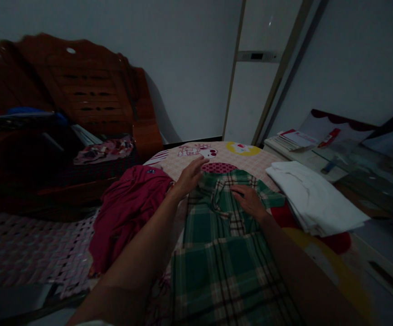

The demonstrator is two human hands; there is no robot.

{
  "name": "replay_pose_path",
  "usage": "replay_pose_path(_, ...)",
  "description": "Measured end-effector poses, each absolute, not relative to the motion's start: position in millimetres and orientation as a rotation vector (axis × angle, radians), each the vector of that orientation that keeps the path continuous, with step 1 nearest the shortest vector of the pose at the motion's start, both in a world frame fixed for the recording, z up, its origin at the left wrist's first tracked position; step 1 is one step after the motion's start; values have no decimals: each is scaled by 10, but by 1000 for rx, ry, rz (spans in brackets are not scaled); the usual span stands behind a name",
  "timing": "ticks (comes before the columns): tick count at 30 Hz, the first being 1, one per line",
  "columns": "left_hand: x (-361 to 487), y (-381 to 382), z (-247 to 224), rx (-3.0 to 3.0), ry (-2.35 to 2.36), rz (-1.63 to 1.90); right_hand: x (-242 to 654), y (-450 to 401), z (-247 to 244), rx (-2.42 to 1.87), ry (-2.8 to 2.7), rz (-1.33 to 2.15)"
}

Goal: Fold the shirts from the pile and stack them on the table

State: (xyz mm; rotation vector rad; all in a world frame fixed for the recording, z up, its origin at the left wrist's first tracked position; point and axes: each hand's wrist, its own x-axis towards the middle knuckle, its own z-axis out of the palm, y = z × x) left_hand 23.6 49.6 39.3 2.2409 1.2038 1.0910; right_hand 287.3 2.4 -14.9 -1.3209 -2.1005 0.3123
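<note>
1. Pale walls [189, 68] stand behind, and in our head view we see a carved wooden bench [87, 93] at the left and a tall white unit [250, 102] at the back.
2. Before us is a surface with a patterned cover [254, 160]; its far edge makes a curve, and a strip of the cover shows between this edge and the shirt collar.
3. Our green plaid shirt [223, 267] lies in the middle, lengthwise, with its collar end away from us and its near part running toward our body.
4. Our left hand [190, 178] is at the shirt's upper left edge; its fingers are stretched forward, close together, pinching nothing.
5. Our right hand [249, 201] is over the upper right part, its fingers pointing inward; whether they pinch the cloth, we cannot tell.
6. At left, a magenta garment [131, 203] leaves only a narrow gap beside the shirt.
7. At right, folded white cloth [318, 194] lies near the sleeve.
</note>
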Motion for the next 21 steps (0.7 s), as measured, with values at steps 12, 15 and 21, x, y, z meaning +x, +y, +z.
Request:
replay_pose_path(12,241,531,179,2039,1414,960,2780,-13,-93,-1192,-2180,287)
replay_pose_path(15,360,486,181,2116,1371,823,2750,-4,-116,-1145,-2219,264)
replay_pose_path(21,583,375,108,2137,1229,663,2752,20,-170,-1091,-2190,261)
